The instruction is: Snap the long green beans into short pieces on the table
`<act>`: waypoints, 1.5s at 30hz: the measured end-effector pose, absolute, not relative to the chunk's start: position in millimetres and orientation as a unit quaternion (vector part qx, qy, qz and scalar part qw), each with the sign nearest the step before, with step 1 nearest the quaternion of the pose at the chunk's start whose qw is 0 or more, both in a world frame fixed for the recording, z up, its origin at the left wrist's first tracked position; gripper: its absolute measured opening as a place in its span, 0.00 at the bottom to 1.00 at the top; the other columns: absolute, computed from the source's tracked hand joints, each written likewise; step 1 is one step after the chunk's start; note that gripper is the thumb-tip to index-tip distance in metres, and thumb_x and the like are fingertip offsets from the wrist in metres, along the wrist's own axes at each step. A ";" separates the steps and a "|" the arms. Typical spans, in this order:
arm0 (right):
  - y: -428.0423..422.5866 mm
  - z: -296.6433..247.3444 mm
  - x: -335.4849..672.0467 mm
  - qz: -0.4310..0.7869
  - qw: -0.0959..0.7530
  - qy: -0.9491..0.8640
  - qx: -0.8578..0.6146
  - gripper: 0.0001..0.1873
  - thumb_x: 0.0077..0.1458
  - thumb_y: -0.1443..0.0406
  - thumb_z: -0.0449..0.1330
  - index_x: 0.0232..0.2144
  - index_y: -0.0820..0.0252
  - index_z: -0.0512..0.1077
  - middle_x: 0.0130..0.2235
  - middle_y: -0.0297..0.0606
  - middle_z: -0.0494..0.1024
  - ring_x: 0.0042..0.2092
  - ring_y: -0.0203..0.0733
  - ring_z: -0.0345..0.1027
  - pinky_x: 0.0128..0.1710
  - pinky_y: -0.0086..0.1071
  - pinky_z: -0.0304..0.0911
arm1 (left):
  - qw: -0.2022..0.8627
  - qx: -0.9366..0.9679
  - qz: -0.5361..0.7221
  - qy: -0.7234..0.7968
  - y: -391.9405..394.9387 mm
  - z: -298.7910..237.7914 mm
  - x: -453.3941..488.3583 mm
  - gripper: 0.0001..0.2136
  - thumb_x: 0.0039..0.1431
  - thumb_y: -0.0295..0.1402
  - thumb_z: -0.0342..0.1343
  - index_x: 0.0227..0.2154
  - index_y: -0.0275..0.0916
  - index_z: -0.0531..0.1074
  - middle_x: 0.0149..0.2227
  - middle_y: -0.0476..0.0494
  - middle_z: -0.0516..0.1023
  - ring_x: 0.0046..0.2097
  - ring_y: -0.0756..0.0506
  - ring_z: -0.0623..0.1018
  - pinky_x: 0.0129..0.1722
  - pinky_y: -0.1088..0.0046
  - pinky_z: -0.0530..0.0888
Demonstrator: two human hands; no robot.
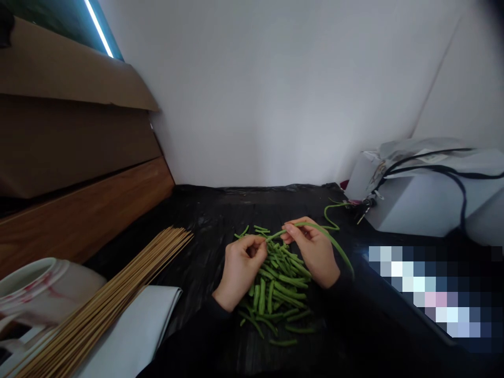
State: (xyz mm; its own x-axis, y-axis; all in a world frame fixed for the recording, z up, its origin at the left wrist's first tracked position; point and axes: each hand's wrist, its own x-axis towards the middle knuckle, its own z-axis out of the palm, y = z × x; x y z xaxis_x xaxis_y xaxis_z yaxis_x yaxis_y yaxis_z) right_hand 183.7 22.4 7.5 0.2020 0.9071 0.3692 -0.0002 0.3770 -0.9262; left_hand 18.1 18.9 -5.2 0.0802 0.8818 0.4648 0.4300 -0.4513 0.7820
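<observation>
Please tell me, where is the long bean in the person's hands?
In the head view, the long bean is right of and below centre, held by the left hand and the right hand above the pile of short beans.

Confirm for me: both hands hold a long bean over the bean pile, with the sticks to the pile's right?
Not quite: the head view shows the sticks to the left of the bean pile. The left hand and right hand do hold a long bean over it.
</observation>
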 end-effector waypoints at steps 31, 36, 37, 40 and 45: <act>20.6 7.5 184.5 0.559 0.550 -0.517 -0.342 0.09 0.52 0.60 0.64 0.30 0.61 0.74 0.23 0.30 0.73 0.21 0.31 0.62 0.22 0.26 0.58 | 0.592 0.624 0.349 0.373 17.5 17.9 1.2 0.16 0.54 0.44 0.60 0.25 0.34 0.78 0.18 0.50 0.70 0.17 0.56 0.57 0.17 0.79 0.50; 23.0 4.7 182.5 0.492 0.544 -0.564 -0.379 0.10 0.51 0.59 0.64 0.28 0.60 0.75 0.21 0.32 0.73 0.20 0.33 0.63 0.21 0.28 0.59 | 0.555 0.613 0.400 0.396 16.7 13.3 12.1 0.12 0.47 0.39 0.66 0.24 0.33 0.77 0.23 0.48 0.75 0.22 0.54 0.66 0.23 0.78 0.63; 23.0 4.5 181.9 0.485 0.544 -0.568 -0.382 0.09 0.50 0.59 0.64 0.27 0.59 0.75 0.22 0.33 0.73 0.20 0.34 0.63 0.21 0.29 0.59 | 0.555 0.616 0.401 0.390 16.0 12.7 13.3 0.11 0.46 0.38 0.67 0.25 0.33 0.78 0.24 0.46 0.77 0.24 0.52 0.69 0.26 0.77 0.66; 21.7 5.1 180.1 0.472 0.543 -0.578 -0.386 0.08 0.50 0.59 0.64 0.26 0.59 0.75 0.23 0.33 0.74 0.21 0.35 0.63 0.21 0.30 0.60 | 0.549 0.628 0.403 0.377 15.3 10.3 14.2 0.10 0.47 0.36 0.66 0.26 0.32 0.78 0.27 0.43 0.78 0.29 0.49 0.73 0.31 0.73 0.69; 19.4 8.7 180.6 0.475 0.574 -0.555 -0.370 0.07 0.51 0.61 0.64 0.33 0.57 0.75 0.25 0.32 0.75 0.23 0.35 0.65 0.22 0.29 0.61 | 0.512 0.656 0.405 0.378 16.3 11.4 12.4 0.08 0.51 0.34 0.63 0.24 0.34 0.75 0.25 0.47 0.74 0.27 0.51 0.69 0.27 0.76 0.66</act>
